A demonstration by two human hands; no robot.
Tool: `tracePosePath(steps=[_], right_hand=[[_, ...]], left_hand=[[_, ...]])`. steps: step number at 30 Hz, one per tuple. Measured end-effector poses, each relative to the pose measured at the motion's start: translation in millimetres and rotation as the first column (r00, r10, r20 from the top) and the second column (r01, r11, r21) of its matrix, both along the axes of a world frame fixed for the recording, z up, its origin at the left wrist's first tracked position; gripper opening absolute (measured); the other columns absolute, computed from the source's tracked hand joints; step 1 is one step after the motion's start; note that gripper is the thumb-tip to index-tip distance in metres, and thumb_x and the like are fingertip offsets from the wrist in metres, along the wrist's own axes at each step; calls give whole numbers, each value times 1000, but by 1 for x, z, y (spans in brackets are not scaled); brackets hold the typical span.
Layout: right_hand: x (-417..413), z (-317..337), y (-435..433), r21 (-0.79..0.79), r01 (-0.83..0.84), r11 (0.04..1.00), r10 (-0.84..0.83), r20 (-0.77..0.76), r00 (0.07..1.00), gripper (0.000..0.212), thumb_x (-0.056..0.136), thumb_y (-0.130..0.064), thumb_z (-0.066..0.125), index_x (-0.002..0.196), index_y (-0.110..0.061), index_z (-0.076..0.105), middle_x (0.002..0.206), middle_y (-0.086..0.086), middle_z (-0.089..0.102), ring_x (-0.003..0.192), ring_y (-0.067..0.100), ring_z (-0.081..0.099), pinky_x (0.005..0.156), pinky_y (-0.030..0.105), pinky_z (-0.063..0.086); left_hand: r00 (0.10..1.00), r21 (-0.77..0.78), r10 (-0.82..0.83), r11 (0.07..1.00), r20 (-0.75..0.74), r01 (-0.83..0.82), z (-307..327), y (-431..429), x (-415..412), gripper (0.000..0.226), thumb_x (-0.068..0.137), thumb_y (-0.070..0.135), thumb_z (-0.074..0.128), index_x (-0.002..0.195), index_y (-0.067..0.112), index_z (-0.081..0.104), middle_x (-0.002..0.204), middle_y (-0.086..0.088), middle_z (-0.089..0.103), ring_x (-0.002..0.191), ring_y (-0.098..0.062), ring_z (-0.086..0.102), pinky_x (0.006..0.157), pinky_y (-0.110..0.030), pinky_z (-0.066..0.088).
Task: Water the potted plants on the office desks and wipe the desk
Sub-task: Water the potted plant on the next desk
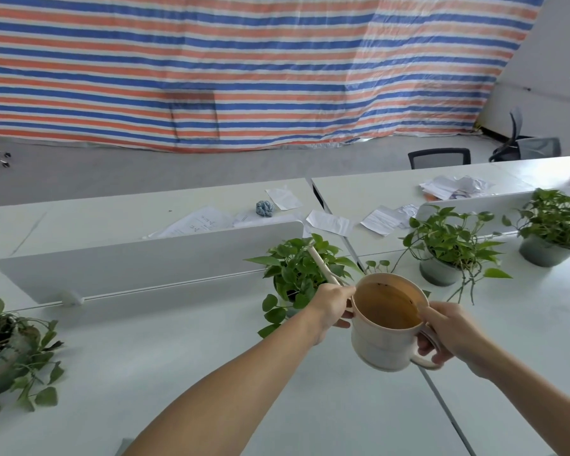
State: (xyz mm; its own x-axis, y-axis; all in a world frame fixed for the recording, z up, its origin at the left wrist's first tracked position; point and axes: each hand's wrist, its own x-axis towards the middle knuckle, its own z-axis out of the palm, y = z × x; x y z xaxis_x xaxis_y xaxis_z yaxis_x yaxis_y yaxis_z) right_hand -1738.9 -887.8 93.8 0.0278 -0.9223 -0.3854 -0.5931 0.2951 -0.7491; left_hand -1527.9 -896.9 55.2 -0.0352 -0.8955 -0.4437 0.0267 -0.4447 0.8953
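right hand (448, 334) grips watering can (389, 327) handle; left hand (331, 307) clasps spout base, spout tip over the middle potted plant (297, 271). overtilting risks spilling onto the worktop (178, 357).

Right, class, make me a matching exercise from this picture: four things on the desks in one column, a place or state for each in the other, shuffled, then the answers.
Things:
1. Watering can
2. Blue cloth
3. Papers
4. Left plant

Places or states:
A. crumpled behind the divider
B. held in both hands
C. at the picture's left edge
D. scattered on the far right desk

Pairs: 1-B, 2-A, 3-D, 4-C
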Motion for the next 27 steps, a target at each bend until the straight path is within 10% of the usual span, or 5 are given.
tracePosePath(steps=[27], right_hand=[[4, 14, -9, -27, 40, 999, -41, -27, 999, 29, 98, -8, 42, 96, 16, 58, 57, 15, 62, 49, 27, 60, 44, 29, 47]], left_hand=[[1000, 1, 12, 1000, -29, -12, 11, -7, -11, 35, 99, 30, 48, 123, 6, 58, 102, -5, 59, 89, -19, 57, 81, -36, 50]])
